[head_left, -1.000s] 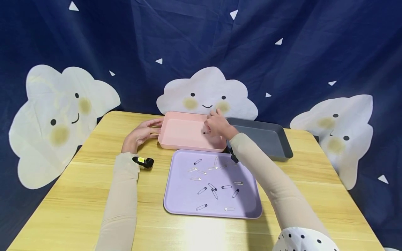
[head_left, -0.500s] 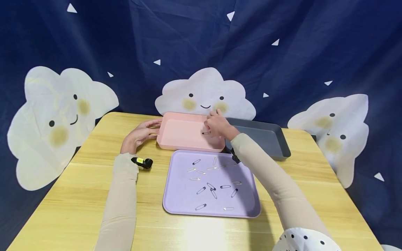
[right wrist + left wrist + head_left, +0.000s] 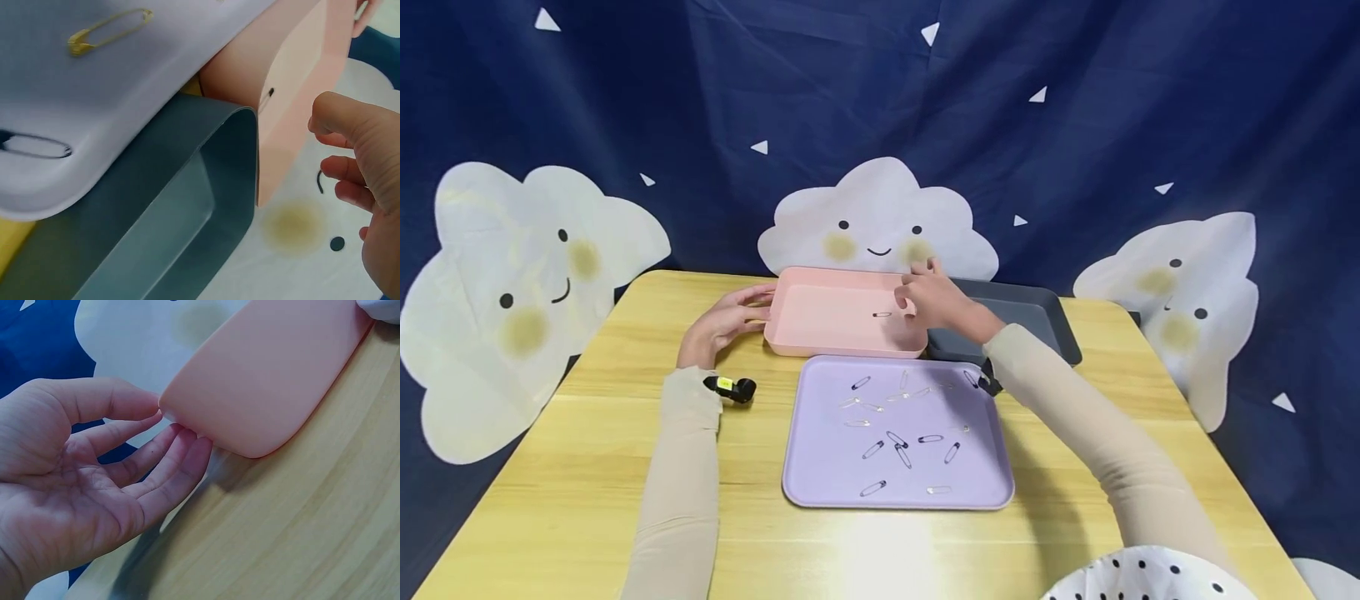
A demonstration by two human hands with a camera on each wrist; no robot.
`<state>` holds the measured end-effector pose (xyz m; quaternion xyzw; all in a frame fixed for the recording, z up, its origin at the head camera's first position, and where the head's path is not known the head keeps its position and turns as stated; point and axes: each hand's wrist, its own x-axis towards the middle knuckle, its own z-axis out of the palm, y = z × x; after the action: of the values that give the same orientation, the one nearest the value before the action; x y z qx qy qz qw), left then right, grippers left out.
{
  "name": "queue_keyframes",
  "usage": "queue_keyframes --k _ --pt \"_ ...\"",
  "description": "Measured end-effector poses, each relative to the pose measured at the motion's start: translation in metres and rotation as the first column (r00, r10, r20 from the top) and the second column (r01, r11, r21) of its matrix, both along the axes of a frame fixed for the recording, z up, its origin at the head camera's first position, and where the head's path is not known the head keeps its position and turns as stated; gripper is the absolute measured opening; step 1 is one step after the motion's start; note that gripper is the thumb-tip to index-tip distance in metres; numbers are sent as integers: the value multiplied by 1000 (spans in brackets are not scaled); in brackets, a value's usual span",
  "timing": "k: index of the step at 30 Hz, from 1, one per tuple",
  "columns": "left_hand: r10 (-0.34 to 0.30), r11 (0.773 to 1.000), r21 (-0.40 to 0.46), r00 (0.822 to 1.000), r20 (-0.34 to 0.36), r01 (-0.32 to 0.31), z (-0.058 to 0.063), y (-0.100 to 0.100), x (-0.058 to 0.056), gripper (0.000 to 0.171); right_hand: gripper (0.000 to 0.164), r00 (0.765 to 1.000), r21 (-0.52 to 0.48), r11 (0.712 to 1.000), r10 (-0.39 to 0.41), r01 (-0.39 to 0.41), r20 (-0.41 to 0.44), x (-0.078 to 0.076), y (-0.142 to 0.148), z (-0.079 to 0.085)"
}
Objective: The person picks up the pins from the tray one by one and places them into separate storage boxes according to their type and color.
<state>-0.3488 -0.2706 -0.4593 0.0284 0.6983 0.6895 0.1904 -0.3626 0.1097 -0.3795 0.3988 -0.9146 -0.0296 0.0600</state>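
My left hand (image 3: 725, 322) is at the left end of a shallow pink tray (image 3: 831, 350). In the left wrist view its thumb and nearly straight fingers touch the outer wall of the pink tray (image 3: 269, 369). Over the pink tray's right end hovers my right hand (image 3: 934, 298), fingers loosely bent, nothing held. A black-headed safety pin (image 3: 882, 314) lies on the pink tray's floor, left of that hand. The right wrist view shows the right hand (image 3: 369, 162) apart from the trays. Several black and gold-coloured safety pins lie scattered on a lilac tray (image 3: 827, 475) nearer me.
A dark grey tray (image 3: 1022, 312) stands right of the pink one, partly behind my right forearm. All trays sit on a wooden table (image 3: 587, 467). A navy curtain (image 3: 850, 83) with cloud shapes hangs behind the table's far edge.
My right hand has drawn back to the right, away from the black-headed safety pin, which stays in the pink tray. The left hand keeps its place at the tray. The head view has shifted slightly.
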Motion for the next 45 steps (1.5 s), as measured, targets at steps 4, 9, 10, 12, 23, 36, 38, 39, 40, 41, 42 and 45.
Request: queue_keyframes --k 4,9,10,12,23,36,38,39,40,41,42,45 --pt "-6 1000 9 1000 -4 6 0 -1 -2 69 13 998 -77 996 47 -50 -33 16 18 4" --pt "-22 1000 -2 1000 -10 22 -1 1 -1 67 10 988 -131 985 99 -115 -122 41 47 4" --pt "-25 1000 -4 1000 -10 25 -1 1 0 67 10 986 -130 985 100 -118 -136 46 53 3" --pt "-29 1000 -5 999 -14 29 -1 1 0 67 10 985 -134 985 91 -111 -146 57 63 2" --pt "-26 1000 -13 999 -21 25 2 -3 3 67 15 984 -144 990 -27 2 -176 96 96 -28" --pt "-23 1000 -8 1000 -10 23 3 2 3 67 14 967 -158 980 -154 123 -205 106 104 -54" --pt "-21 1000 -6 1000 -8 21 3 2 3 67 13 965 -147 980 -162 133 -208 107 104 -57" --pt "-20 1000 -5 1000 -8 20 2 2 3 67 13 964 -143 980 -166 138 -208 107 104 -58" --pt "-20 1000 -4 1000 -9 20 2 2 2 67 12 963 -139 980 -170 143 -207 107 104 -59" --pt "-21 1000 -4 1000 -11 21 2 2 2 67 12 964 -138 980 -172 146 -203 108 104 -59" --pt "-21 1000 -4 1000 -12 21 2 2 2 67 11 965 -139 979 -174 148 -198 108 104 -60" --pt "-19 1000 -4 1000 -12 19 2 2 2 67 11 968 -145 978 -177 152 -178 109 104 -61"
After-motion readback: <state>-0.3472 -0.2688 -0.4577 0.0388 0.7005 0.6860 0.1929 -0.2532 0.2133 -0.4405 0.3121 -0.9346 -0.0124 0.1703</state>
